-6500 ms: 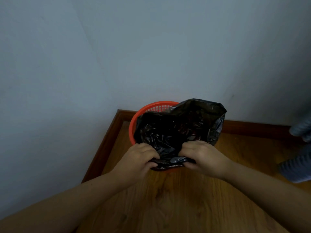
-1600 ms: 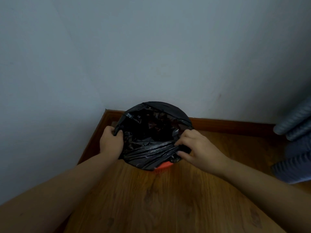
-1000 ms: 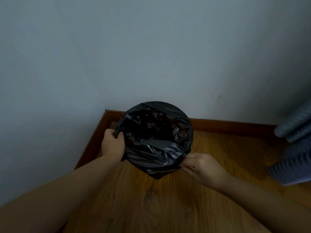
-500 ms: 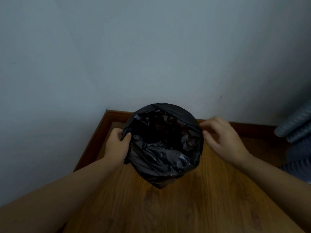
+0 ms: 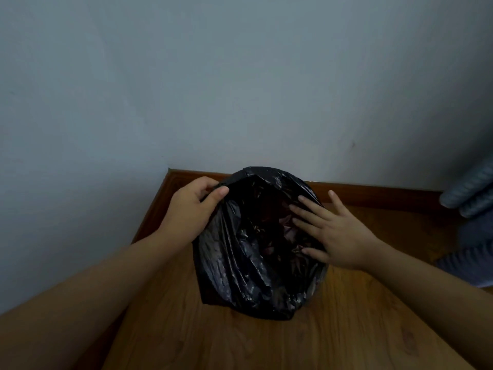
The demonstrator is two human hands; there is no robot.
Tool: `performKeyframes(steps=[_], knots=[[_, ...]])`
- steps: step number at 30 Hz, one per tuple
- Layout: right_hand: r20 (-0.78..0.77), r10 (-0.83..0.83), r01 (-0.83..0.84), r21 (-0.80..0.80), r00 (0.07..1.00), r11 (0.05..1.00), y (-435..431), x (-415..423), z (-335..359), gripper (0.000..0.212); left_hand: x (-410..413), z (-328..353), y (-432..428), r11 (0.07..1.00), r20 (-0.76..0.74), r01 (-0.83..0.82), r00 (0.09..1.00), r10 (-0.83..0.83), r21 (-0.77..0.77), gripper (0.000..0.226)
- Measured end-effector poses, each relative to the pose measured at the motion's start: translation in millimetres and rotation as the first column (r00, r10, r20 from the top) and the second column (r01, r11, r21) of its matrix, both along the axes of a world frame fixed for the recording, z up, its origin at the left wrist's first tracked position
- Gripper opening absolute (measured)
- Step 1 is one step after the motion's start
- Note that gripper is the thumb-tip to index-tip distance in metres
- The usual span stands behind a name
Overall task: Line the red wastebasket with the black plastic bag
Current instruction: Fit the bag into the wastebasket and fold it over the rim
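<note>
The black plastic bag [image 5: 248, 265] covers the red wastebasket completely, so no red shows; its edge is folded down over the rim and hangs on the near side. My left hand [image 5: 192, 209] pinches the bag's edge at the far-left rim, thumb on top. My right hand [image 5: 333, 231] lies flat with fingers spread, pressing on the bag at the right side of the opening.
The basket stands in a room corner on a wooden floor [image 5: 266, 343], close to the grey walls and the brown skirting board [image 5: 373, 190]. Grey ribbed fabric [image 5: 469, 198] lies at the right edge.
My right hand moved from outside the right rim onto the bag's opening and spread flat. My left hand slid farther along the rim toward the wall. The last red patch at the near rim is covered.
</note>
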State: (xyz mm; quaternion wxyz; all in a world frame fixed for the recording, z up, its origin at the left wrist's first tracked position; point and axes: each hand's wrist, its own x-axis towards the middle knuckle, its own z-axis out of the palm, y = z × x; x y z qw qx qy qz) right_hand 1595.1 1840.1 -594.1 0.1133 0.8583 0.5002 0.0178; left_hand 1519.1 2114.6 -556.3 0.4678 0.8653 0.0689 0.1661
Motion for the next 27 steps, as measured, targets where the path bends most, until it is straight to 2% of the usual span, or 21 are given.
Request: performKeyframes(steps=[2,4,6,8,10,12,16,18,21,23,27], knots=[[-0.023,0.005,-0.002,0.120,1.000,0.993,-5,-4,10,0.052,-1,2,2,1.000,0.012,-0.003,1.000,0.003,0.010,0.022],[-0.033,-0.006,0.017,0.330,0.999,0.944,-5,-11,19,0.041,-4,3,0,1.000,0.037,0.012,0.999,-0.012,-0.001,0.017],[-0.112,-0.028,0.080,0.499,0.993,0.863,4,-22,26,0.041,-7,4,-5,0.999,0.068,0.033,0.997,-0.032,-0.020,0.018],[-0.237,0.003,0.138,0.573,0.971,0.808,23,-38,28,0.051,-8,4,-11,0.998,0.090,0.042,0.995,-0.038,-0.040,0.025],[-0.351,0.055,0.161,0.556,0.935,0.815,43,-56,25,0.062,-7,3,-18,0.994,0.082,0.038,0.996,-0.029,-0.104,0.030],[-0.388,0.072,0.139,0.489,0.919,0.861,57,-67,18,0.069,-8,-1,-22,0.980,0.028,0.006,1.000,-0.001,-0.197,0.032],[-0.393,-0.041,0.197,0.365,0.919,0.910,61,-61,6,0.074,-11,-17,-19,0.964,-0.136,-0.092,0.989,0.059,-0.249,0.018],[-0.391,-0.106,0.237,0.306,0.914,0.922,56,-55,2,0.075,-13,-18,-13,0.969,-0.209,-0.086,0.977,0.037,-0.232,0.013],[-0.374,-0.147,0.262,0.278,0.916,0.924,50,-47,1,0.076,-18,-14,-5,0.965,-0.295,-0.005,0.952,-0.076,-0.263,0.022],[-0.336,-0.158,0.263,0.294,0.928,0.919,49,-41,2,0.076,-20,-9,-2,0.954,-0.306,0.046,0.942,-0.141,-0.296,0.029],[-0.235,-0.211,0.274,0.280,0.949,0.920,48,-29,5,0.077,-14,-7,2,0.957,-0.300,0.057,0.943,-0.146,-0.286,0.038]])
